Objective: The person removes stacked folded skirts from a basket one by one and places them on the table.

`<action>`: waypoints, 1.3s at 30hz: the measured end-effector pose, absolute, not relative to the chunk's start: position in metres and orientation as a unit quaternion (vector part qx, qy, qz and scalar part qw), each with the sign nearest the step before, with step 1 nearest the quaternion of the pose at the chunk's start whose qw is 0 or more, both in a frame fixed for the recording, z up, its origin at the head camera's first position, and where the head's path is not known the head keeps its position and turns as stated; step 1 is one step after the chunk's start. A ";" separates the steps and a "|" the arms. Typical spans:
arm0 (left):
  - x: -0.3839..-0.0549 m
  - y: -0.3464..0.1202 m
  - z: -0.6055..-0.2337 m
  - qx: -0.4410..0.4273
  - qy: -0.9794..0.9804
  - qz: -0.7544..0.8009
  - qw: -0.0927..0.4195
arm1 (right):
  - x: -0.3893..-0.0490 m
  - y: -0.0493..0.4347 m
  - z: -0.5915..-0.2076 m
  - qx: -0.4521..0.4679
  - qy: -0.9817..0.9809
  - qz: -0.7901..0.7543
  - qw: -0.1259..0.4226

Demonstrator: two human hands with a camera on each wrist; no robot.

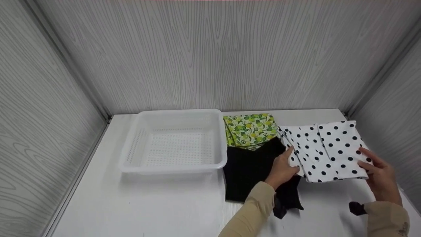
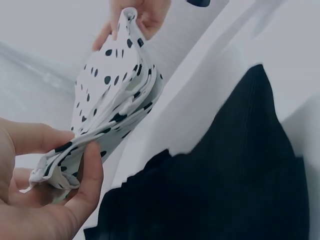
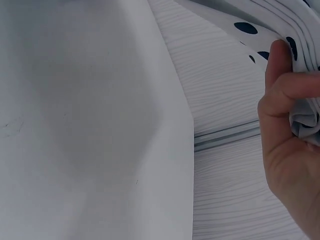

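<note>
A folded white cloth with black polka dots point(image 1: 342, 154) is held up above the table by both hands. My left hand point(image 1: 282, 168) pinches its left edge between thumb and fingers; in the left wrist view the fingers point(image 2: 91, 172) curl round the layered fold. At the opposite edge my right hand point(image 1: 381, 172) grips the cloth, and the right wrist view shows its several stacked layers point(image 3: 300, 45) between the fingers. Beneath my left hand lies a black garment point(image 1: 248, 174), spread flat. A folded green and yellow fruit-print cloth point(image 1: 251, 130) lies behind it, partly overlapped by the black one.
A white plastic basket point(image 1: 174, 168) with slotted walls stands on the white table point(image 1: 164, 207), left of the cloths. Pale wood-grain panels point(image 1: 197, 56) enclose the table at the back and both sides.
</note>
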State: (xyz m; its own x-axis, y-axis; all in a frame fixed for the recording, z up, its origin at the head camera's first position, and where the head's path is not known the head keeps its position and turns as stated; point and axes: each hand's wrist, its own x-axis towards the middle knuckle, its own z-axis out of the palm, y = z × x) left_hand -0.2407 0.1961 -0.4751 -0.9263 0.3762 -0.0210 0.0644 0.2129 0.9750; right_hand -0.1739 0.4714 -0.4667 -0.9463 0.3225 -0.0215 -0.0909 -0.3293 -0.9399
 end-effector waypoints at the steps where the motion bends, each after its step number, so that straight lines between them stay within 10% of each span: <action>1: -0.240 0.199 -0.474 0.151 0.771 0.605 0.126 | -0.173 0.472 -0.467 -0.095 -0.548 0.820 0.137; 10: -0.232 0.218 -0.477 0.180 0.777 0.589 0.131 | -0.170 0.479 -0.467 -0.115 -0.501 0.836 0.193; 39: -0.228 0.217 -0.501 0.193 0.780 0.527 0.275 | -0.221 0.484 -0.492 -0.336 -0.813 0.459 0.125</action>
State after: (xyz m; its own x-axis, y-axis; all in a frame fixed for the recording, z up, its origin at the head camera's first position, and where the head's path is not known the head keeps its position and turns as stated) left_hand -0.2284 0.2168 -0.5007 -0.7741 0.5913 -0.2263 0.0107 0.3697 0.9291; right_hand -0.2210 0.4839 -0.4925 -0.7431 0.6608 -0.1059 0.4315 0.3522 -0.8305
